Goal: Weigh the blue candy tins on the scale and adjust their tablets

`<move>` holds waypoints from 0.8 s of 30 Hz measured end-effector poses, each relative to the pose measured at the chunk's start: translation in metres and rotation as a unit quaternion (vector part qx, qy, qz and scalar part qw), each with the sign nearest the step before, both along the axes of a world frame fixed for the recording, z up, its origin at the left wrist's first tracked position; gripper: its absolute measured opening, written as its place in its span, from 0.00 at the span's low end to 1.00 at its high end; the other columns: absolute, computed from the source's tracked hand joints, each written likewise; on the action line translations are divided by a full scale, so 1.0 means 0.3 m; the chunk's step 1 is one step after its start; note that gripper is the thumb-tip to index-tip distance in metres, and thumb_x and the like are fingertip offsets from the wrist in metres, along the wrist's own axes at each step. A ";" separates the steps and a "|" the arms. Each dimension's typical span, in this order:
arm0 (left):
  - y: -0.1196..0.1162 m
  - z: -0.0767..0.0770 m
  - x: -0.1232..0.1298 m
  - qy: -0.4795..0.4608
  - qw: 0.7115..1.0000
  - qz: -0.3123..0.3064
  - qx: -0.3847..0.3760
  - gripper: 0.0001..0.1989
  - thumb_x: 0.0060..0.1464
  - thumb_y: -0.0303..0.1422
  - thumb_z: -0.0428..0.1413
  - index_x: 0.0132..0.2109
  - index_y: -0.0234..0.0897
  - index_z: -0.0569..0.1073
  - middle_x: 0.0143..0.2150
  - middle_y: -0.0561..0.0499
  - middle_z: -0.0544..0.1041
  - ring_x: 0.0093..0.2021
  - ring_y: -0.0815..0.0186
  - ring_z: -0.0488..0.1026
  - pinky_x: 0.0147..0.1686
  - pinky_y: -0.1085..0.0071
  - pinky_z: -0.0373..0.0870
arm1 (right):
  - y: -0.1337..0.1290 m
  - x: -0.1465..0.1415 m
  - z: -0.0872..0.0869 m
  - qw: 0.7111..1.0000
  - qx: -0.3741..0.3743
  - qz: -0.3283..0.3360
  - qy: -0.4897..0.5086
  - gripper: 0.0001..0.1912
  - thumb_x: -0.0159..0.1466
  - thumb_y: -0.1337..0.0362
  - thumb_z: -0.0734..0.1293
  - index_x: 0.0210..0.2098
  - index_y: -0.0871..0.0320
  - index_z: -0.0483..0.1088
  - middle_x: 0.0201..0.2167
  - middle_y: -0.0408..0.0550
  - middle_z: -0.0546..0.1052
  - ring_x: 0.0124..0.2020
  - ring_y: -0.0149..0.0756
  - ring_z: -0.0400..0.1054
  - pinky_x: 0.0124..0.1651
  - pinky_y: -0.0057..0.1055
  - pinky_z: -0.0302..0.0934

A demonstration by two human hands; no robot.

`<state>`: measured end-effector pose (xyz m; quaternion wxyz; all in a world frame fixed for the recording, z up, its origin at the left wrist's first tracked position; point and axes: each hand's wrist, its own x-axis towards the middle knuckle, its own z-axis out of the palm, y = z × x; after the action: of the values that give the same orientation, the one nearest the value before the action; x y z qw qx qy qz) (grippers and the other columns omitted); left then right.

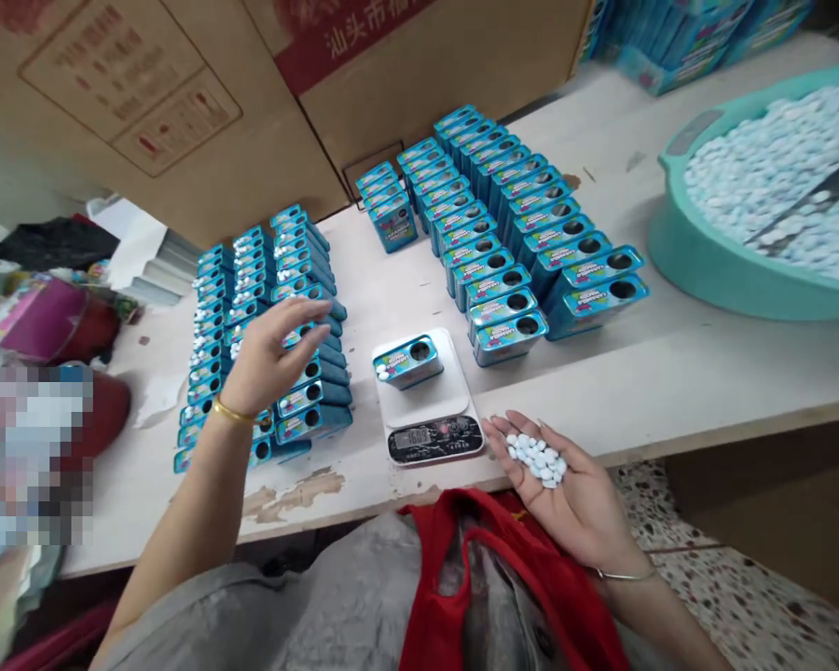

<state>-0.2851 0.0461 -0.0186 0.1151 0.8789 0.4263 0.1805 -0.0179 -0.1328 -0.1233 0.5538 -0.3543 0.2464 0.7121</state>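
Note:
A small blue tin (406,362) with a round hole in its lid stands on a white digital scale (419,405). Two white candies lie on the tin's left end. My right hand (566,489) is palm up at the table's front edge, cupping a heap of white candies (537,459). Above the left group of blue tins (312,421) hovers my left hand (269,354), thumb and fingers apart, nothing seen between them. It hides part of those tins; many of them carry white candies on their lids.
A turquoise basin (727,280) full of white candies, with a dark scoop-like tool in it, stands at the right. Rows of blue tins (507,340) with round holes fill the middle. Large cardboard boxes (202,56) line the back. More blue packs (671,47) sit at the back right.

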 end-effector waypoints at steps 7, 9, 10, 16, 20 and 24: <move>-0.230 -0.094 0.012 -0.069 0.997 0.032 0.007 0.12 0.59 0.31 0.51 0.49 0.38 0.71 0.40 0.49 0.75 0.36 0.68 0.70 0.39 0.69 0.68 | -0.047 -0.042 0.027 1.000 0.005 0.018 -0.012 0.14 0.65 0.71 0.55 0.43 0.67 0.71 0.42 0.58 0.78 0.53 0.46 0.68 0.49 0.34 0.70; -0.267 -0.123 0.029 -0.091 0.995 0.038 -0.001 0.14 0.59 0.33 0.52 0.52 0.39 0.69 0.42 0.48 0.74 0.38 0.68 0.70 0.38 0.69 0.68 | -0.050 -0.053 0.032 1.000 0.012 0.025 -0.006 0.14 0.65 0.71 0.55 0.42 0.67 0.71 0.42 0.58 0.78 0.53 0.45 0.68 0.49 0.34 0.70; -0.279 -0.143 0.039 -0.098 0.994 0.045 -0.008 0.18 0.57 0.34 0.54 0.55 0.39 0.67 0.44 0.47 0.73 0.39 0.67 0.70 0.38 0.69 0.68 | -0.047 -0.060 0.034 0.999 0.017 0.028 -0.002 0.14 0.65 0.71 0.55 0.42 0.67 0.71 0.42 0.58 0.78 0.53 0.44 0.68 0.49 0.33 0.70; -0.269 -0.314 0.139 -0.186 0.969 0.144 -0.074 0.39 0.44 0.43 0.64 0.60 0.38 0.59 0.54 0.42 0.69 0.51 0.58 0.68 0.47 0.63 0.67 | 0.044 -0.133 0.040 0.996 0.074 0.042 0.000 0.13 0.65 0.71 0.56 0.40 0.67 0.71 0.40 0.57 0.78 0.50 0.43 0.71 0.50 0.34 0.69; -0.229 -0.362 0.202 -0.274 0.942 0.155 -0.121 0.20 0.51 0.40 0.59 0.49 0.37 0.69 0.43 0.48 0.75 0.41 0.63 0.72 0.41 0.68 0.67 | 0.137 -0.190 0.033 0.997 0.081 0.009 -0.003 0.12 0.65 0.70 0.57 0.36 0.67 0.71 0.36 0.56 0.79 0.42 0.39 0.75 0.47 0.32 0.70; -0.227 -0.320 0.203 -0.128 0.989 0.065 0.045 0.16 0.52 0.34 0.58 0.49 0.41 0.71 0.43 0.49 0.76 0.43 0.61 0.70 0.45 0.62 0.60 | 0.193 -0.217 0.028 0.995 0.091 -0.049 0.009 0.13 0.66 0.68 0.56 0.34 0.65 0.71 0.31 0.52 0.79 0.36 0.34 0.75 0.42 0.30 0.71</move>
<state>-0.2242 -0.0220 -0.1145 0.1171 0.8230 0.4561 0.3176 -0.0830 -0.0748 -0.1150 0.6158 -0.2833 0.2022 0.7068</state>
